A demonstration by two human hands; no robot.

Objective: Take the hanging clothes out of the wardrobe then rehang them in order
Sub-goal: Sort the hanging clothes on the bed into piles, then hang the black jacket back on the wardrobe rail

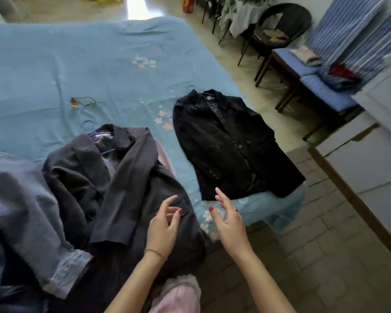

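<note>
While two dark jackets are laid flat on the blue bedsheet point(54, 64), the black jacket point(230, 145) sits by the right edge, grey jacket point(122, 177) left. Left hand point(163, 227) and right hand point(228, 220) are held above, fingers loosely spread, nothing gripped.

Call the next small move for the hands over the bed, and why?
Probably reach the right hand forward to the black jacket. Both hands are open and hold nothing; the left hand hovers above the grey jacket. The black one lies flat and apart, on its hanger, ready to lift.
</note>
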